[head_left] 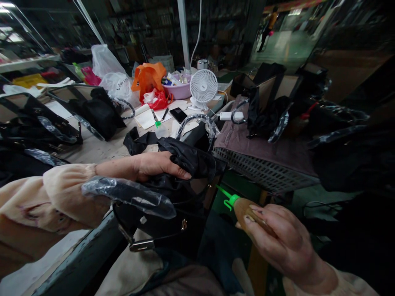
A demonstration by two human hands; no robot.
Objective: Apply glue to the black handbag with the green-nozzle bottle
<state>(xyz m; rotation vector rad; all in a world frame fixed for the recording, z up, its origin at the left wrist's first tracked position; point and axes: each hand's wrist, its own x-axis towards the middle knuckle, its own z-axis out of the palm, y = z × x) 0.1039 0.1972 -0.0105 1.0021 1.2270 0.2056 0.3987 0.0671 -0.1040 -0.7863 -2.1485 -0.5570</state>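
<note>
A black handbag (163,224) with plastic-wrapped handles rests at my lap against the table edge. My left hand (160,165) is closed on the black fabric at the bag's opening, thumb on top and the other fingers hidden under it. In my right hand (277,234) is a squeeze bottle (251,211) of brownish stuff with a green nozzle. The nozzle tip points toward the bag's right side, a small gap away from it. One wrapped handle (129,195) lies across in front of my left wrist; the other arches up behind the bag.
More black handbags stand on the table at left (89,111) and on a cloth-covered crate (265,160) at right. A white fan (203,86), a purple basin (177,88), a phone (178,115) and plastic bags (115,78) sit farther back. A person (268,28) is in the distance.
</note>
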